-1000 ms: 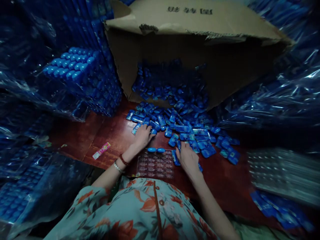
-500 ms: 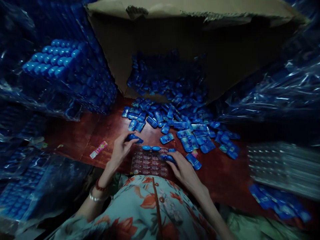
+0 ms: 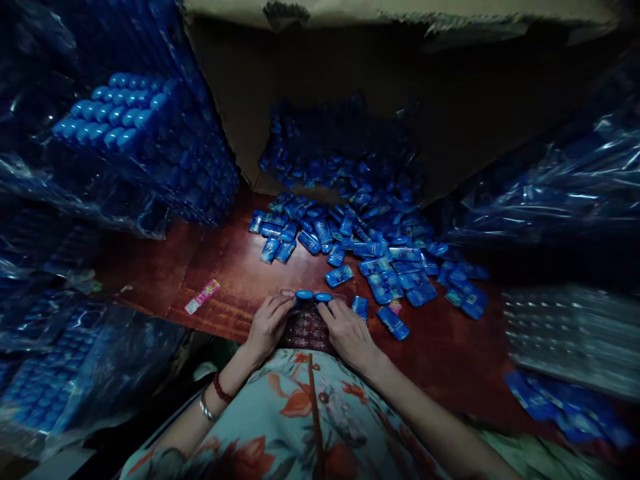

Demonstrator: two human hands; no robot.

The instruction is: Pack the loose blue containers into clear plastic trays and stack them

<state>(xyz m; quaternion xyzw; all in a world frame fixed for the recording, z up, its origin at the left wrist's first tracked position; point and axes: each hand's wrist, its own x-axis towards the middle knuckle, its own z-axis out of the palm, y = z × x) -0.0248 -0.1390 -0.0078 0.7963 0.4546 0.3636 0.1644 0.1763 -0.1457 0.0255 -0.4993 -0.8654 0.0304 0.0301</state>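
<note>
A clear plastic tray with rows of moulded hollows [image 3: 307,333] lies on the table against my shirt. Two small blue labelled containers [image 3: 304,294] stand on edge side by side at its far end, their rounded ends up. My left hand [image 3: 267,327] reaches over the tray's left side, fingers closed on a blue container mostly hidden by them, just below the standing pair. From the right, my right hand [image 3: 347,333] pinches another blue container at the same row; the fingers cover most of it.
A heap of blue containers [image 3: 380,253] spills from a large cardboard box [image 3: 225,100] onto the red-brown table [image 3: 230,260]. Stacked filled trays [image 3: 115,113] stand left. Clear empty trays [image 3: 565,333] are piled right, by more blue containers [image 3: 570,407]. A pink strip [image 3: 203,297] lies left.
Both hands have come together over the tray, bringing their blue containers to the row below the standing pair. The left hand moved right and nearer to me. The view shifted slightly.
</note>
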